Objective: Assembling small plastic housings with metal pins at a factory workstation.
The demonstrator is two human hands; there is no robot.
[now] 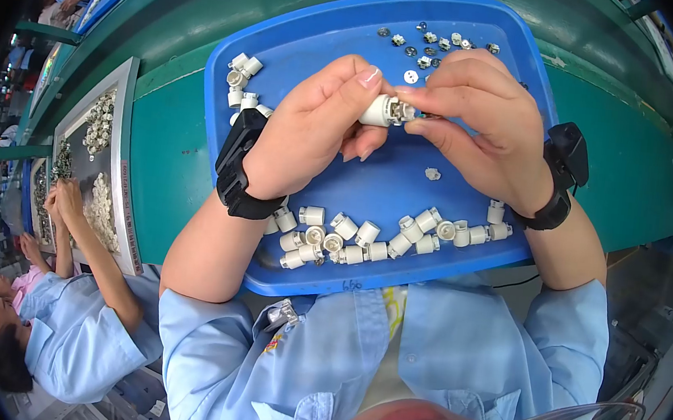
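Above the blue tray [372, 173], my left hand [312, 123] is closed around a white cylindrical socket [377, 111], which lies sideways. Its notched end, with metal bits in it, points to the right. The thumb and fingers of my right hand [491, 116] pinch together at that end. Between those fingertips is something small, mostly hidden; I cannot make out its kind. Several more white sockets [367, 233] lie along the tray's near side, and others [236, 79] sit in its far left corner.
Small white and dark metal pieces [426, 50] are scattered at the tray's far side. A lone white piece [432, 173] lies mid-tray. The tray rests on a green bench [166, 169]. To the left, a co-worker's hands [67, 204] reach over a metal-framed tray [124, 165] of small parts.
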